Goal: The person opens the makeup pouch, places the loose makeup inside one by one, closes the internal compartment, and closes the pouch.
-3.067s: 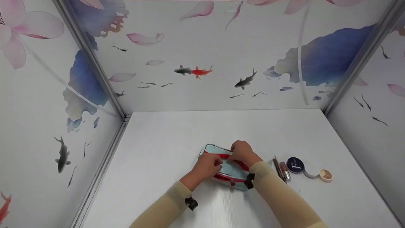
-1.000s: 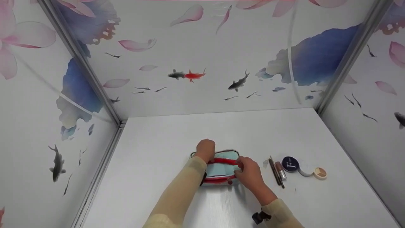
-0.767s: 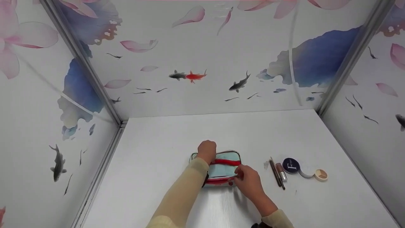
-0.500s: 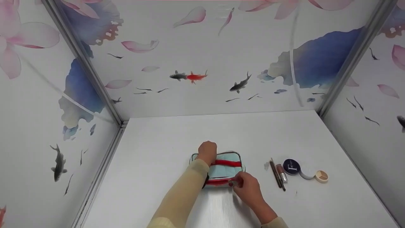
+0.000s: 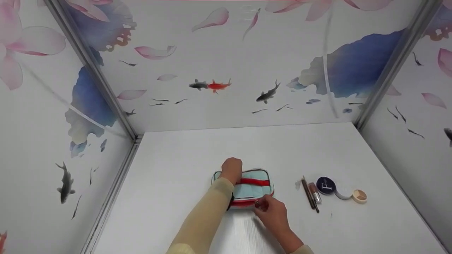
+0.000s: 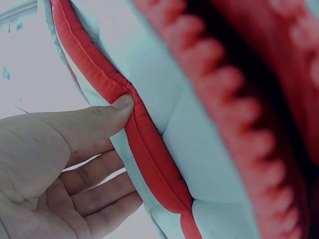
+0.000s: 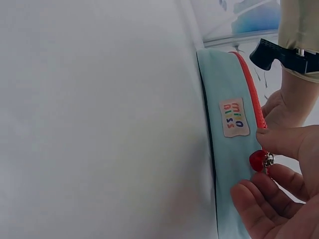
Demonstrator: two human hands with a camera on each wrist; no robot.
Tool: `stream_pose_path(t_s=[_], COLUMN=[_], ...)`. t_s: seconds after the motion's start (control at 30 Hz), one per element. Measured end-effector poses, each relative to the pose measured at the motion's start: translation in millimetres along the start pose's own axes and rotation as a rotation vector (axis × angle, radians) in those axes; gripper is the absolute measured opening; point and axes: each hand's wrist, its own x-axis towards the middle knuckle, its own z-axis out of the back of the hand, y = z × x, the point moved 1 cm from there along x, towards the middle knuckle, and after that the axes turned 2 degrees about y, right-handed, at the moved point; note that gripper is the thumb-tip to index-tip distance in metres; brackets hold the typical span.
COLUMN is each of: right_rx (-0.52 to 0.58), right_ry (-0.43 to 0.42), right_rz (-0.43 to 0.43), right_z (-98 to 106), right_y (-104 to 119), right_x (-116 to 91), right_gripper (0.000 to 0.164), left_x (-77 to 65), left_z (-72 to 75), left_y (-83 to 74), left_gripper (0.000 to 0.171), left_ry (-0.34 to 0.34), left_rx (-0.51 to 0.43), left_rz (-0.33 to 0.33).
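A light blue zip pouch with red trim lies on the white table, its lid up. My left hand reaches over the pouch and grips the red carry handle, thumb on top and fingers behind it. Along the near edge, my right hand pinches the zipper pull, from which a red charm hangs. The left wrist view shows the red zipper teeth parted, with a dark gap beside them. A small label with coloured letters is on the pouch's side.
To the right of the pouch lie slim cosmetic pencils, a lip gloss tube, a round dark blue compact, a pale round piece and a small three-shade pan. Printed panels wall in the table's back and sides.
The pouch was turned straighter and my left hand went onto its handle. My right hand moved from the right side down to the front corner, then slightly left along the zipper.
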Motion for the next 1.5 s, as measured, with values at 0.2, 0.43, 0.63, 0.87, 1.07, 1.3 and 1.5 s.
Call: stream_pose_path(t_s=[0.2,0.43,0.63,0.87,1.07,1.3,1.5], right_rx=[0.016,-0.02,-0.063,-0.056,-0.015,-0.011,-0.032], right_ry=[-0.098,-0.168,-0.141,-0.134,-0.124,-0.113,-0.097], right_rz=[0.028,0.095,0.057,0.079,0.056,0.058,0.055], right_z=[-5.2,-9.8,-7.8,-3.7,1.0,7.5,14.7], right_y=[0.8,0.5,0.8,1.8,2.1,3.0,1.8], right_x=[-1.7,0.0,1.3,1.7,2.5,2.4,5.1], right_gripper=[0.023,0.028,0.025,0.021,0.02,0.02,0.02], left_x=[-1.9,-0.8,1.5,2.2,1.0,1.0,1.3], left_z=[-2.6,-3.3,-4.0,-4.4,-7.3,-6.8,-3.4], left_y=[-0.8,-1.9,-2.1,-3.4,-7.6,-17.5,-22.0], left_gripper=[0.009,0.012,0.011,0.013,0.016,0.016,0.02], left_ry=[-0.005,-0.02,-0.024,-0.031,-0.059,-0.04,0.044], left_rx=[-0.009,0.01,0.0,-0.002,0.026,0.044,0.014], left_rz=[0.002,0.003,0.006,0.009,-0.021,-0.035,0.012])
